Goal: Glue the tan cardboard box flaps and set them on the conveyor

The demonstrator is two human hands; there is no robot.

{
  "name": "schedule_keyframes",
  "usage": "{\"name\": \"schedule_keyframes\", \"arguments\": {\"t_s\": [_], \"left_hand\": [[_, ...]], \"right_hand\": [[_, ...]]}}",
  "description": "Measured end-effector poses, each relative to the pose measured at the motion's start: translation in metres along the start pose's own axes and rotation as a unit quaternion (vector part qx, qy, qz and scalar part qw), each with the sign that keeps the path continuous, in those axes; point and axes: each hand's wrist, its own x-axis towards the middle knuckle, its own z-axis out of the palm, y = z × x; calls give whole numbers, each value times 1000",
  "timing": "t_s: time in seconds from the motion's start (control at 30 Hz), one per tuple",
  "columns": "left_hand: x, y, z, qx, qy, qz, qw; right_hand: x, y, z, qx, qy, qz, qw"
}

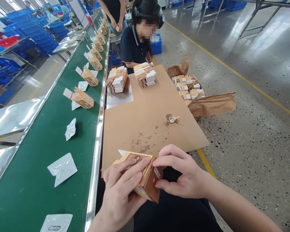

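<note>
A brown and tan printed carton (pixel 145 187) is tilted above my lap at the near edge of the cardboard-covered table. My left hand (pixel 125 183) is wrapped round its body, fingers across the top face. At the carton's right end, my right hand (pixel 181 174) has its index fingertip on the upper edge of the brown end flap (pixel 157 180) and its thumb against the lower part. The inside of the carton is hidden.
Left of the table runs a green conveyor (pixel 38 154) carrying open cartons (pixel 83 98) and silvery packets (pixel 62 169). Stacks of flat cartons (pixel 117 80) stand on the cardboard sheet (pixel 140 119), near a small wet dish (pixel 172 119). Another person (pixel 135 48) sits opposite.
</note>
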Motion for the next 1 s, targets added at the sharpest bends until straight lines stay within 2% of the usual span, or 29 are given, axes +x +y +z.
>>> {"name": "schedule_keyframes", "arguments": {"t_s": [0.13, 0.3, 0.47, 0.63, 0.8, 1.0], "left_hand": [[2, -3, -4, 4, -23, 33, 999], [4, -6, -7, -5, -1, 13, 1000], [2, -9, -12, 2, -24, 34, 999], [7, -8, -12, -18, -60, 37, 997], [19, -5, -12, -35, -72, 55, 995], [11, -6, -10, -39, -64, 58, 996]], "right_hand": [[1, 0, -8, -16, -45, 24, 999], [3, -1, -10, -56, -51, 1, 997], [8, -7, -9, 8, -52, 46, 998], [20, -11, -17, 51, -89, 98, 990], [23, -12, -20, 76, -113, 141, 981], [16, -15, -14, 105, -107, 167, 974]]}}
